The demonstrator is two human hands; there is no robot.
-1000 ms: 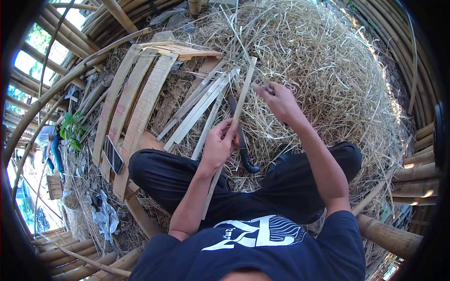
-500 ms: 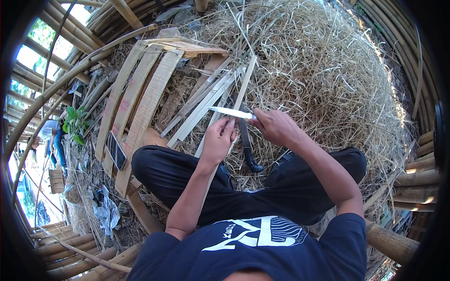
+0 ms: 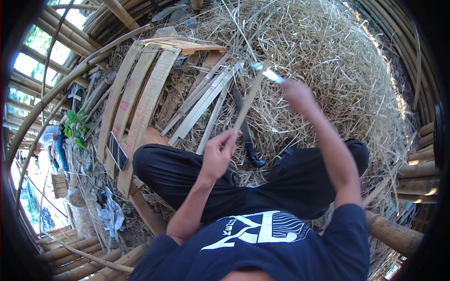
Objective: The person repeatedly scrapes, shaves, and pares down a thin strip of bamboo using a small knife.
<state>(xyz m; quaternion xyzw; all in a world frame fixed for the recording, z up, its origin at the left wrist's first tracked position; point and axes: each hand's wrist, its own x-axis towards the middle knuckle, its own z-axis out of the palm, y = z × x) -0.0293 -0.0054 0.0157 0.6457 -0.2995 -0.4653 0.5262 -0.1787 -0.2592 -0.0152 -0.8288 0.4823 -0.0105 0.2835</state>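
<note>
Pale straw-like shavings [image 3: 323, 61] lying heaped. Left hand [image 3: 219, 154] gripping narrow tan wooden strip [image 3: 248, 107], right hand [image 3: 298, 98] clasping silver-bladed knife [image 3: 273, 76]; trimming seemingly unfinished. Flat whitish strips [image 3: 202, 111] lying nearby, doneness unclear.

daylight: soft, fairly even across the middle
bamboo poles [image 3: 101, 53] on the left: set against gaps blown out to white glare
straw [image 3: 323, 61]: pale, well lit, strands mostly distinct; thin sunlit streaks along its right edge
bamboo wall [image 3: 424, 169] on the right: shaded, with small bright patches
right hand [image 3: 300, 96]: smeared by motion blur
knife [image 3: 274, 76]: blurred, blade glaring white
strip [image 3: 248, 103]: softer toward its upper end
left hand [image 3: 219, 152]: clearer than the right
trousers [image 3: 187, 171]: dark, folds faint
rim: black corners, straight lines bent
</note>
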